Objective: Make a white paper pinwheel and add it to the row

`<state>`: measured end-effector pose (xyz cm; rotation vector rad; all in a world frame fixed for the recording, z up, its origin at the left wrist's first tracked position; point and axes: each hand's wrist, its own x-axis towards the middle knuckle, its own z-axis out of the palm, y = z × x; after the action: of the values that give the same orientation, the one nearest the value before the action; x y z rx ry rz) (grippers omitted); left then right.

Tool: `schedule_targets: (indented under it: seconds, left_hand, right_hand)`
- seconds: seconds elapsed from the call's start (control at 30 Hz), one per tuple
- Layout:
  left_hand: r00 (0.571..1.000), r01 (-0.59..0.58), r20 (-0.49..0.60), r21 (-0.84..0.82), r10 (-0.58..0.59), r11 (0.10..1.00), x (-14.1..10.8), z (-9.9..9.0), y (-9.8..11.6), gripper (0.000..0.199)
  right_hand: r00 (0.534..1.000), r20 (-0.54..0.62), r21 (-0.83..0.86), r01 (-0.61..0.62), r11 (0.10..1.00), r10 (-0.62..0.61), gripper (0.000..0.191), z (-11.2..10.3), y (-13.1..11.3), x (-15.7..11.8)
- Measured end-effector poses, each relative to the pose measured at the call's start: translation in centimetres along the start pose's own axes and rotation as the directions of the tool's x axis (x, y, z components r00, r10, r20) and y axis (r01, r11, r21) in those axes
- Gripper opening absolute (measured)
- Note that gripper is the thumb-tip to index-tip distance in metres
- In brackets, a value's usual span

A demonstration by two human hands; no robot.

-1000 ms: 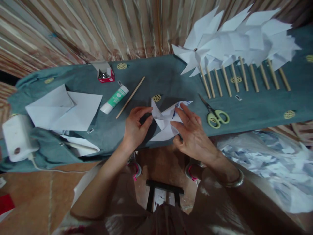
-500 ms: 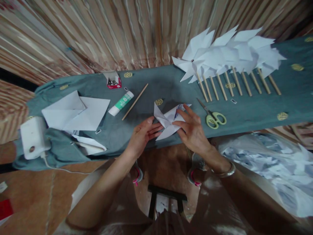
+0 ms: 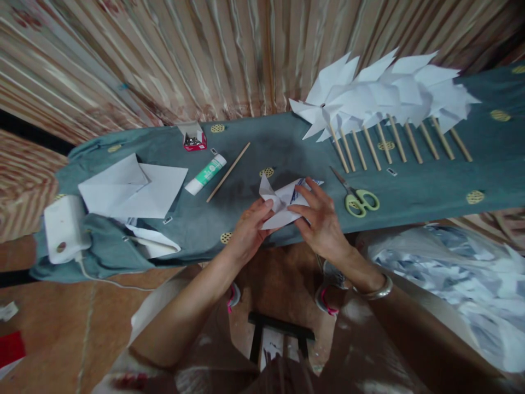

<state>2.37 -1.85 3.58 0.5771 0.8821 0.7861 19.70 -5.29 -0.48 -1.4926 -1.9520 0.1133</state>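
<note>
A white paper pinwheel (image 3: 283, 207) with blue print on one blade is held between both hands near the table's front edge. My left hand (image 3: 251, 230) grips its left lower side, the thumb on top close to the centre and the fingers beneath. Curled over the right blades, my right hand (image 3: 319, 216) pinches the paper with thumb and fingers. To the left lie a thin wooden stick (image 3: 228, 172) and a glue stick (image 3: 205, 174) with a green label. Scissors (image 3: 356, 196) with light green handles rest just right of my right hand.
Finished pinwheels (image 3: 381, 98) on sticks overlap at the back right. A small red box of metal pins (image 3: 194, 140) stands at the back left. Paper sheets (image 3: 135, 186) and a white corded device (image 3: 65, 229) occupy the left end. A plastic bag of paper (image 3: 455, 284) sits below right.
My left hand has moved in to the right, its thumb now pressing the pinwheel near its centre. The right hand stays on the right blades. The view has shifted slightly.
</note>
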Motion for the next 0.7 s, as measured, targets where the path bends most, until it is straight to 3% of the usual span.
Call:
schedule_targets:
  seconds: [0.37, 0.53, 0.7]
  left_hand:
    - [0.999, -0.002, 0.048, -0.071, 0.006, 0.997, 0.1, 0.0, 0.3, 0.032]
    - [0.997, 0.008, 0.072, -0.02, -0.007, 1.0, 0.1, -0.1, 0.4, 0.033]
    - [0.998, -0.055, 0.03, 0.029, 0.054, 0.998, 0.0, 0.4, -0.1, 0.034]
  right_hand:
    - [0.999, -0.017, 0.06, 0.039, 0.997, -0.038, 0.038, -0.9, -1.7, -0.2]
    - [0.996, -0.001, 0.051, 0.09, 0.995, -0.09, 0.044, -1.6, -2.3, -0.2]
    - [0.991, 0.029, 0.016, 0.129, 0.992, -0.129, 0.05, -1.7, -2.2, -0.4]
